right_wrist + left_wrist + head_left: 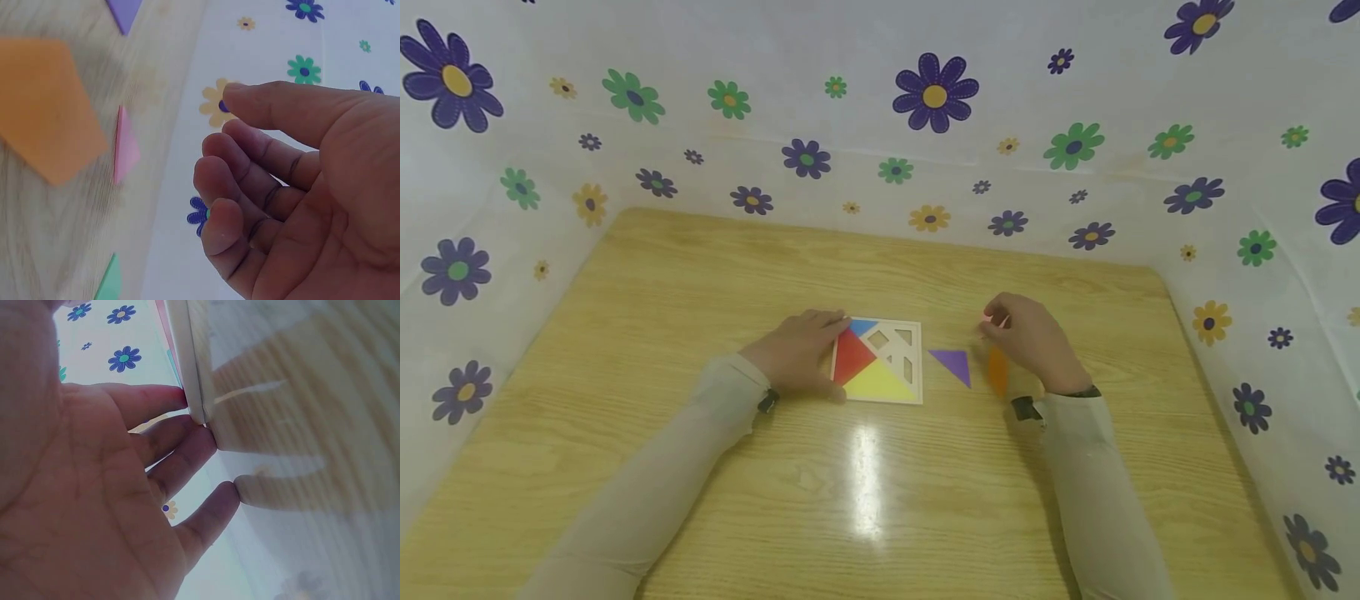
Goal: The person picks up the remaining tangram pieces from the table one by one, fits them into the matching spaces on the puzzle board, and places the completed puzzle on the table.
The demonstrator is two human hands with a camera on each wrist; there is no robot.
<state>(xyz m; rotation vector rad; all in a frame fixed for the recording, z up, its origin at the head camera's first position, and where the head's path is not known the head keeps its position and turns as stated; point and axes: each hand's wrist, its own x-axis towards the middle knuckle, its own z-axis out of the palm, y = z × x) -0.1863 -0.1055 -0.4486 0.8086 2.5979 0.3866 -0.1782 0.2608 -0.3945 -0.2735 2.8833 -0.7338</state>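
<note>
Red (852, 357), yellow (878, 383), blue (861, 326) are set in the board (920, 383); purple (955, 365), orange (53, 109), pink (127, 150), green (110, 281) are left toward three o'clock; left hand (797, 354) spread, right hand (1028, 340) curved, empty.

A flat tabletop of pale yellow-brown wood (955, 500) is lined with thin, wavy stripes. It is closed in at the back, on the left and on the right by tall white sheets (805, 42). Flowers are printed all over them: big and small purple flowers (935, 97) (some are given yellow middles, some green), bright green flowers (1074, 147) and yellow-orange flowers (929, 218). A few soft creases are seen across the sheets. On the shiny wood, a long white streak of light (867, 483) is reflected.
</note>
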